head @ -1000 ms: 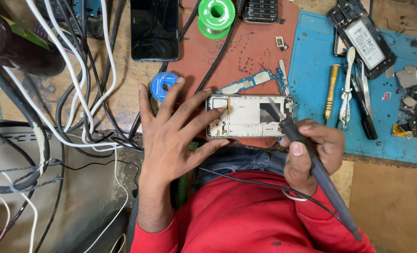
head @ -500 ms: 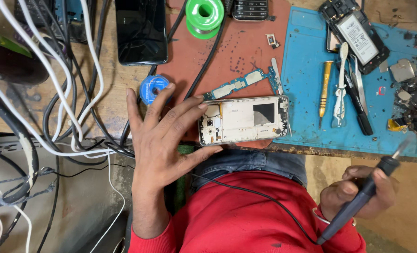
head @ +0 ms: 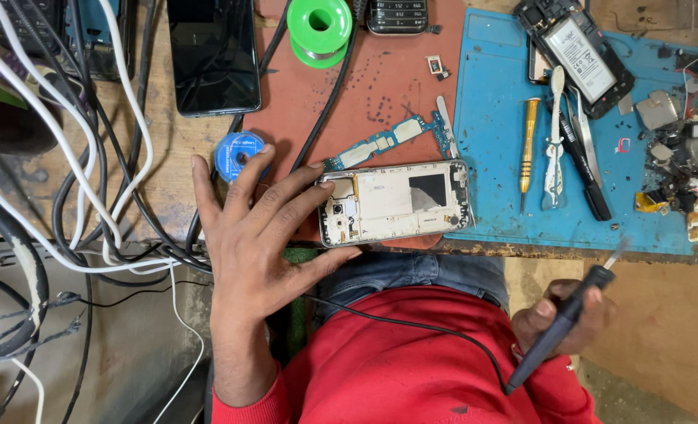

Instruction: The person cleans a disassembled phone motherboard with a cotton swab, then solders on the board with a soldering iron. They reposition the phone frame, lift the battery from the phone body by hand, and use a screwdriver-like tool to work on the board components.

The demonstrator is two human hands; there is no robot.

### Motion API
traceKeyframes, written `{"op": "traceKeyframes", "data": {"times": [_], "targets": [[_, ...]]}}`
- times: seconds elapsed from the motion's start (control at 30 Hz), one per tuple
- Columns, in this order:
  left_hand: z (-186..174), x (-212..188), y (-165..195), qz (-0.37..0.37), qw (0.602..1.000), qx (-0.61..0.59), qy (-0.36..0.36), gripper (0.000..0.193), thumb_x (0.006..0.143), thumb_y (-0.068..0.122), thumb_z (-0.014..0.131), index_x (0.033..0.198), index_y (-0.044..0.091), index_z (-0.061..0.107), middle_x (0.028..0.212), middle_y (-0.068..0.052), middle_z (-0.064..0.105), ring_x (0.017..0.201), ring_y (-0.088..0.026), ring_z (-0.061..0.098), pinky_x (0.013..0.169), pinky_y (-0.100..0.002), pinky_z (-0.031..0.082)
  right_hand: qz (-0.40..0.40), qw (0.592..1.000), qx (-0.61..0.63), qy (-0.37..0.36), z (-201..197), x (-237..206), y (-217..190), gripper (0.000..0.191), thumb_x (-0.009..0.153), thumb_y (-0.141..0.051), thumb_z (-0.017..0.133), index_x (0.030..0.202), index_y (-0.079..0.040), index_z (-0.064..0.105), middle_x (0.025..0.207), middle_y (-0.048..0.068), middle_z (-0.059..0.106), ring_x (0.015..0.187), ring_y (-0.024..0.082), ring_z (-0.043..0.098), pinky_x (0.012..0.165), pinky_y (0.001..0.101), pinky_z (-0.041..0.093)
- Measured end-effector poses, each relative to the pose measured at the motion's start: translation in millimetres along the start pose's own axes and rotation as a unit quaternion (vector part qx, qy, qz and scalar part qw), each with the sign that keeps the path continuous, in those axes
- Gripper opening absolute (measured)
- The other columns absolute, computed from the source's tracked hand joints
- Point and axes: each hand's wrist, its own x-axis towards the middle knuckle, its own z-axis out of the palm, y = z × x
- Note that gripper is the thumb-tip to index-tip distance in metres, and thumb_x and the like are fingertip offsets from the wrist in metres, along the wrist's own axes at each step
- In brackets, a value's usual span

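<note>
My left hand [head: 259, 235] lies flat on the bench edge, its fingertips steadying the left end of an opened phone frame [head: 396, 202] with bare metal inside. My right hand [head: 557, 322] is down off the bench beside my lap, closed around a black soldering iron [head: 565, 326] whose tip points up and whose cord runs across my red sweater. A narrow circuit board [head: 380, 143] lies just above the phone frame on the red mat [head: 380, 78]. A small blue round tin [head: 237, 153] sits near my left fingertips.
A blue mat [head: 494, 94] holds a yellow screwdriver [head: 527, 141], tweezers [head: 555, 145], a dark tool and another open phone [head: 577, 51]. A green solder spool [head: 320, 27] and a black phone [head: 212, 53] lie at the back. White and black cables [head: 90, 157] crowd the left; small parts [head: 690, 165] clutter the right.
My right hand has pulled the soldering iron away from the phone frame, down and right, off the bench. My left hand still steadies the frame.
</note>
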Motion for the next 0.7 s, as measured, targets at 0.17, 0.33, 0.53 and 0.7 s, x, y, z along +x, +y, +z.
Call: {"op": "traceKeyframes", "data": {"times": [0.17,0.33,0.53,0.7], "targets": [[-2,0,1,0.000,1.000,0.000,-0.001,0.062,0.080,0.060,0.082,0.124,0.017,0.074,0.134,-0.001,0.070,0.143,-0.032,0.050,0.123,-0.070,0.003,0.064,0.983,-0.109,-0.131,-2,-6,-4,0.040,0.108,-0.011,0.060,0.145,0.000,0.052,0.094,0.018,0.053,0.076,0.029,0.051,0.066,0.0400,0.043],[0,2,-1,0.010,1.000,0.000,0.006,0.064,0.079,0.061,0.083,0.123,0.016,0.074,0.132,-0.001,0.070,0.142,-0.032,0.050,0.123,-0.070,0.004,0.119,0.989,-0.021,-0.087,-1,3,-12,0.041,0.109,-0.018,0.062,0.145,-0.001,0.053,0.098,0.016,0.053,0.077,0.026,0.051,0.067,0.0383,0.043],[-1,0,-1,0.006,1.000,-0.002,0.005,0.068,0.079,0.062,0.083,0.127,0.015,0.073,0.133,-0.001,0.070,0.143,-0.031,0.050,0.123,-0.070,0.004,0.245,0.936,0.232,0.100,27,54,-40,0.050,0.101,-0.038,0.059,0.135,-0.002,0.058,0.095,0.009,0.062,0.070,0.018,0.058,0.058,0.0277,0.046],[-1,1,0,0.008,1.000,-0.006,0.007,0.070,0.078,0.062,0.083,0.129,0.015,0.071,0.134,-0.001,0.070,0.143,-0.031,0.050,0.123,-0.070,0.005,0.288,0.856,0.427,-0.042,44,112,-79,0.055,0.098,-0.028,0.069,0.142,-0.004,0.049,0.107,0.015,0.071,0.087,0.018,0.074,0.075,0.0322,0.062]]}}
